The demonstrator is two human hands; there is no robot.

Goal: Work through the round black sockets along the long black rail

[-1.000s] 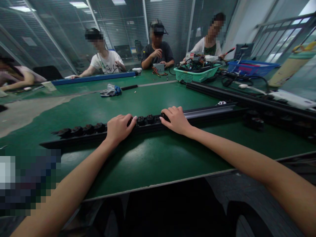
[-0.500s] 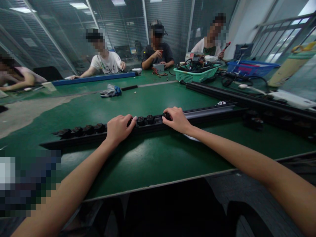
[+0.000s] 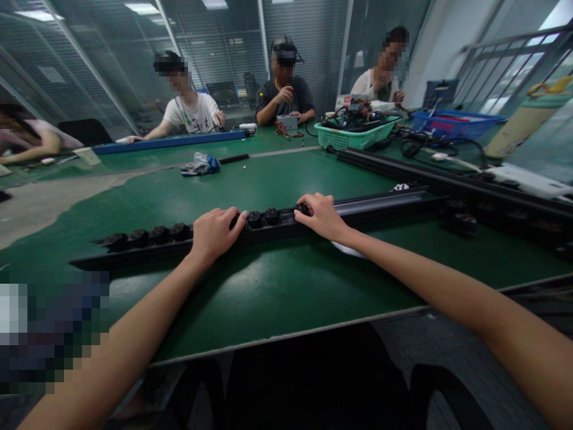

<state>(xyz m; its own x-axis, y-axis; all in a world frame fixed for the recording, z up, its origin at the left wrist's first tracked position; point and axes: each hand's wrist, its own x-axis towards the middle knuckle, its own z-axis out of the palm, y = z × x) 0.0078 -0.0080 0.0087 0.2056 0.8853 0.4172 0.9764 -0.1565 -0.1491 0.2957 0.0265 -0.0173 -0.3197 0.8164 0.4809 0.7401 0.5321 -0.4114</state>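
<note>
- Far left: four round black fittings [image 3: 160, 235] are sitting in a row along the black rail [image 3: 134, 260], which is lying across your counter [image 3: 250, 298].
- Left of centre: your left hand [image 3: 218, 233] is curling over the rail; whether its fingertips are gripping anything, you cannot tell.
- Centre: two more fittings [image 3: 263, 218] are standing between your hands, which are staying apart.
- Right of centre: your right hand [image 3: 321, 216] is pinching a black part [image 3: 301, 208] at the rail.
- Right: a pale strip [image 3: 380, 202] is showing; the row is ending before it, so is seemingly only partly filled.
</note>
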